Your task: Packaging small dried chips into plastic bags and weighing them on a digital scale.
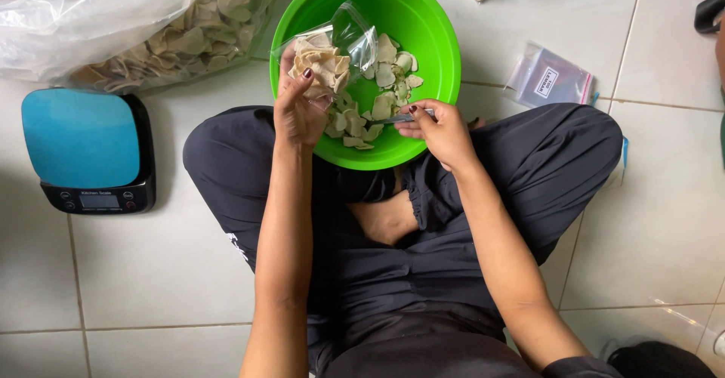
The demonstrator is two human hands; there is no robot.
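Note:
A bright green round bowl (434,34) rests on the floor against my crossed legs and holds several pale dried slices (384,95). My left hand (297,110) grips a small clear plastic bag (332,49), partly filled with the same slices, above the bowl's left side. My right hand (438,129) pinches a thin metal utensil (396,118), its tip lying among the slices at the bowl's near rim.
A blue-topped black kitchen scale (83,148) stands on the white tiles at the left. A large clear sack of slices (151,23) lies at the top left. A stack of small empty zip bags (547,80) sits right of the bowl.

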